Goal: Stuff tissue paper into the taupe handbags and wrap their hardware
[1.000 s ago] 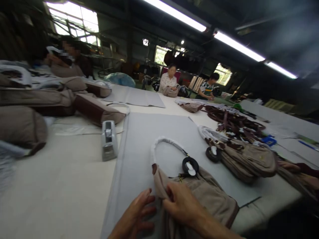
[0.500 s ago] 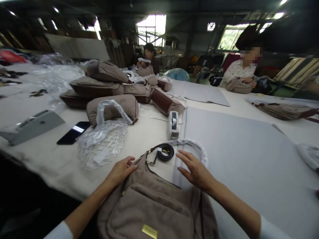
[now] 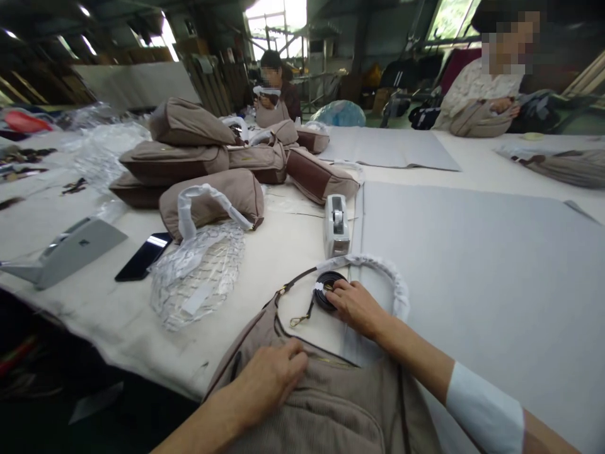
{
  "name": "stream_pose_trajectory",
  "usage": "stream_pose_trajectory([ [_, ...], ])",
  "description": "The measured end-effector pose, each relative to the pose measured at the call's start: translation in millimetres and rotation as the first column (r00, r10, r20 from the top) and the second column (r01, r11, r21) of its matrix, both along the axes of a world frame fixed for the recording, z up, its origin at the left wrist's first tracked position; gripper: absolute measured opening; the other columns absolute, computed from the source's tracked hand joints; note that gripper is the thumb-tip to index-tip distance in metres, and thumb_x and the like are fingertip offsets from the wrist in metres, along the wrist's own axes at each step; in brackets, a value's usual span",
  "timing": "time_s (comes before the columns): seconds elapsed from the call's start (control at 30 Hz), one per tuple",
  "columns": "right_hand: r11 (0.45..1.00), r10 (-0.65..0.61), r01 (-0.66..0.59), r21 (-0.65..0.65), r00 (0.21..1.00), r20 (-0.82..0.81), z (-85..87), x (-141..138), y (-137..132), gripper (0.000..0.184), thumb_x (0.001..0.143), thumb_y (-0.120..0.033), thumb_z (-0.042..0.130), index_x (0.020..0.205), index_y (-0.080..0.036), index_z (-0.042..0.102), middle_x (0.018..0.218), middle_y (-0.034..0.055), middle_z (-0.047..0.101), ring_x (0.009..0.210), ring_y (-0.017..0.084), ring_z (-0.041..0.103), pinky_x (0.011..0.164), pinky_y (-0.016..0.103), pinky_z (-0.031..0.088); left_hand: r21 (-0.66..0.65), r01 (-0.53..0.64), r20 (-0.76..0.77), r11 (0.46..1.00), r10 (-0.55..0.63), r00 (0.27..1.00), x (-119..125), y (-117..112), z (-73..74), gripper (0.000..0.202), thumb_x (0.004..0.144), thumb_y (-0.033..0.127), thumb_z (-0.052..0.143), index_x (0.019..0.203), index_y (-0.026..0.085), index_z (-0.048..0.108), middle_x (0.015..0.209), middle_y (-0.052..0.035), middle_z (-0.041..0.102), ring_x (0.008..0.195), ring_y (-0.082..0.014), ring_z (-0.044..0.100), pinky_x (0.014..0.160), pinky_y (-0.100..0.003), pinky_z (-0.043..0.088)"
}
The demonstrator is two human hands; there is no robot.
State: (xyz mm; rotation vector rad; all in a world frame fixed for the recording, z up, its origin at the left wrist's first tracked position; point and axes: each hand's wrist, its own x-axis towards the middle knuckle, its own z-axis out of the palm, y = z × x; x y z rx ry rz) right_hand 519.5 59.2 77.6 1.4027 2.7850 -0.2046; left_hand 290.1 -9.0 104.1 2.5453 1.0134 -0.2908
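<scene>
Near tape dispenser (image 3: 337, 230) and crinkled plastic (image 3: 210, 271), curled right hand (image 3: 358, 308) on coiled strap (image 3: 322, 299), curled left hand (image 3: 271, 379) on bag (image 3: 343, 410), grips unclear.

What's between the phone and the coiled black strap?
Head view: from the phone, clear plastic wrap, then bare white tabletop, then the bag handle's dark end, before the coiled strap at the right hand.
</scene>
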Motion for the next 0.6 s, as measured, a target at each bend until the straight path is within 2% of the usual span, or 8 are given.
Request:
stream_pose_trajectory([
  [0.07,1.0,0.007,-0.007,-0.003,1.0,0.005,0.2,0,-5,0.015,0.091,-0.017,0.047,0.099,-0.017,0.059,0.091,0.0083,0.066,0.099,0.023,0.051,0.074,0.033,0.039,-0.011,-0.028,-0.013,1.0,0.027,1.0,-4,-1,0.5,0.021,0.089,0.013,0.039,0.105,0.021,0.051,0.105,-0.0056,0.061,0.082,-0.0174,0.064,0.07,-0.027,0.052],
  [0.13,1.0,0.007,-0.007,0.001,1.0,0.011,0.8,-3,-8,0.014,0.092,-0.016,0.046,0.098,-0.017,0.058,0.089,0.0077,0.066,0.098,0.023,0.05,0.073,0.034,0.038,-0.003,-0.049,-0.045,0.999,0.049,0.998,-1,0,-0.2,0.025,0.087,0.015,0.044,0.11,0.022,0.049,0.105,-0.0061,0.062,0.081,-0.0193,0.065,0.067,-0.028,0.053],
  [0.23,1.0,-0.011,0.011,0.006,1.0,0.027,3.5,-7,-11,0.013,0.091,-0.015,0.045,0.096,-0.015,0.058,0.086,0.0085,0.065,0.096,0.025,0.05,0.07,0.034,0.038,0.042,0.042,-0.091,0.998,-0.039,0.995,2,0,-2.8,0.015,0.084,0.015,0.048,0.096,0.022,0.055,0.095,-0.0037,0.063,0.068,-0.0189,0.065,0.056,-0.027,0.051],
  [0.3,1.0,-0.017,0.017,-0.003,0.999,0.034,6.6,-6,-12,0.013,0.091,-0.014,0.046,0.096,-0.014,0.058,0.085,0.0091,0.065,0.095,0.025,0.05,0.068,0.034,0.038,0.103,0.118,-0.029,0.988,-0.116,0.993,-5,-4,-2.8,0.016,0.084,0.01,0.044,0.089,0.021,0.055,0.09,-0.0028,0.063,0.063,-0.0159,0.063,0.053,-0.023,0.049],
  [0.4,0.999,0.01,-0.009,-0.039,1.0,0.025,10.2,-3,-14,0.012,0.09,-0.013,0.048,0.09,-0.015,0.06,0.082,0.0092,0.065,0.092,0.025,0.051,0.065,0.033,0.038,0.237,0.141,0.186,0.961,-0.187,0.965,-35,-14,3.0,0.025,0.086,0.007,0.037,0.098,0.02,0.055,0.089,-0.0043,0.064,0.065,-0.0128,0.061,0.055,-0.019,0.047],
  [0.5,0.995,0.058,-0.059,-0.079,0.998,-0.014,8.7,-19,-8,0.013,0.085,-0.009,0.052,0.077,-0.015,0.06,0.073,0.0099,0.065,0.085,0.025,0.052,0.059,0.031,0.038,0.3,0.054,0.302,0.952,-0.149,0.941,-69,-18,14.5,0.026,0.09,0.01,0.036,0.099,0.02,0.058,0.084,-0.0033,0.065,0.067,-0.0106,0.06,0.06,-0.017,0.047],
  [0.6,0.986,0.134,-0.142,-0.088,0.987,-0.089,9.9,-63,8,0.013,0.081,-0.008,0.057,0.071,-0.015,0.06,0.073,0.0088,0.065,0.085,0.026,0.053,0.058,0.031,0.04,0.306,-0.139,0.378,0.942,0.014,0.926,-89,-12,28.2,0.026,0.093,0.018,0.037,0.096,0.023,0.062,0.089,-0.0018,0.068,0.076,-0.0106,0.063,0.069,-0.015,0.048],
])
